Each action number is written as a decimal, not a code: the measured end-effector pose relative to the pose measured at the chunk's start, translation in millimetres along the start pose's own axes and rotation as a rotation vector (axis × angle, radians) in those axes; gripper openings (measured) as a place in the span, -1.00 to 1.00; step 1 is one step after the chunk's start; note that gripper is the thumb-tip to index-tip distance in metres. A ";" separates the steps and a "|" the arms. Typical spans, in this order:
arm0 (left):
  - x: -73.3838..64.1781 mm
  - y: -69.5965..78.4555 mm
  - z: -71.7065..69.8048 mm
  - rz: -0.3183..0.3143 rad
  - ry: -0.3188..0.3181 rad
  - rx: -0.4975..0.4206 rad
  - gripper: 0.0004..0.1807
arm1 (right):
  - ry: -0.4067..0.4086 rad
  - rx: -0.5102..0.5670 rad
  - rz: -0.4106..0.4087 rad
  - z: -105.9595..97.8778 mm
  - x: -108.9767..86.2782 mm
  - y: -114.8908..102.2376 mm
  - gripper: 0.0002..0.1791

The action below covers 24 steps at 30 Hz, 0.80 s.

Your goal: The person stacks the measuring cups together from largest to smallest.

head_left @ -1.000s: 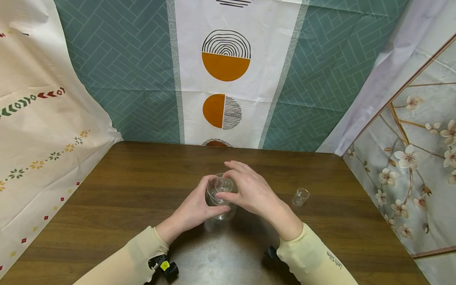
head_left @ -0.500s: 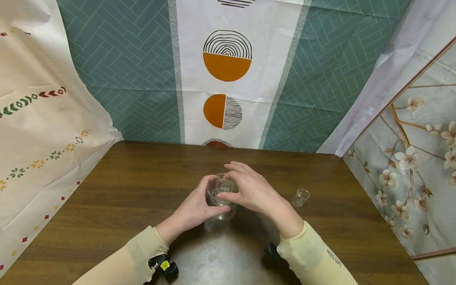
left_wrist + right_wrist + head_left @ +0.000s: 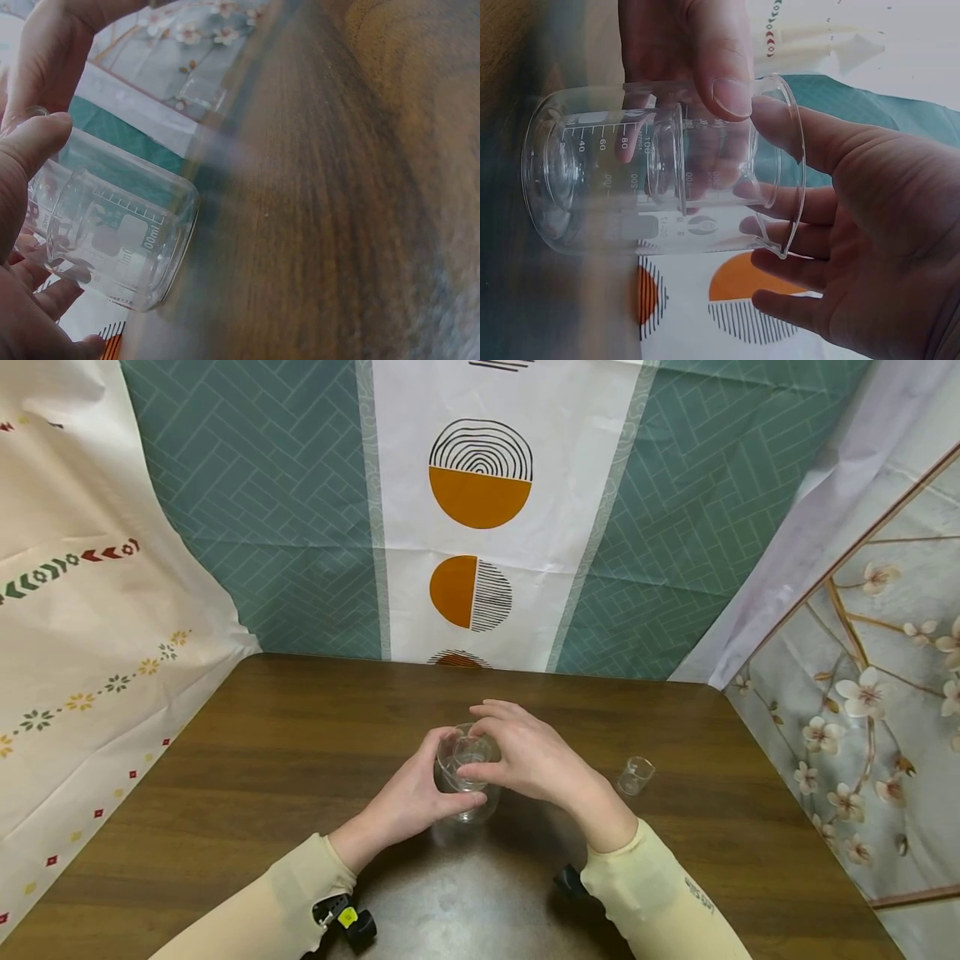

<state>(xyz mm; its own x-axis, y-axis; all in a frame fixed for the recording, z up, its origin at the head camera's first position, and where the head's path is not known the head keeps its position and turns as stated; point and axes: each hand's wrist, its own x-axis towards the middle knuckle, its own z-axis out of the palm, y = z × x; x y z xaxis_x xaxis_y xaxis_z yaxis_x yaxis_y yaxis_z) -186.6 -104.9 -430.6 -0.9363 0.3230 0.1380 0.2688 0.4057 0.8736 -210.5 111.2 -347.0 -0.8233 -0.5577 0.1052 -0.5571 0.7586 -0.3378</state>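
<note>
A clear glass beaker point(image 3: 486, 808) with printed graduations stands upright at mid-table. My left hand point(image 3: 408, 797) grips it from the left, thumb across the near side and fingers round the far side. Inside it, smaller glassware is nested, including an inner beaker point(image 3: 724, 176) in the upper part. From above right, my right hand point(image 3: 536, 760) pinches this inner beaker near its rim, thumb on the near side and fingertips opposite. In the left wrist view the large beaker's base point(image 3: 176, 259) sits close over the wood.
Another small clear glass beaker point(image 3: 635, 775) stands to the right of my right hand. The brown wooden table point(image 3: 300, 718) ends at a green and white patterned cloth point(image 3: 300, 568) at the back. Patterned cloths hang on both sides.
</note>
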 end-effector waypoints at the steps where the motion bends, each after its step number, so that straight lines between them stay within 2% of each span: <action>1: -0.1 0.2 -0.2 -0.001 0.000 0.001 0.06 | -0.003 -0.001 0.001 0.0 0.4 0.0 -0.46; 24: 0.8 0.4 1.1 0.007 -0.007 0.006 0.06 | -0.053 -0.025 0.027 -2.0 8.7 -3.3 -0.51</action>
<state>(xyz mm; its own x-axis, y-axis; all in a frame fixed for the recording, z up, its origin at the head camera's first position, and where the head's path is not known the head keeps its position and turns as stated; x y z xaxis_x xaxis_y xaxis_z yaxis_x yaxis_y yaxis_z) -186.9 -103.5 -430.7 -0.9329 0.3315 0.1411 0.2768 0.4089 0.8696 -216.1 104.5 -343.1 -0.8313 -0.5538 0.0466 -0.5382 0.7812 -0.3165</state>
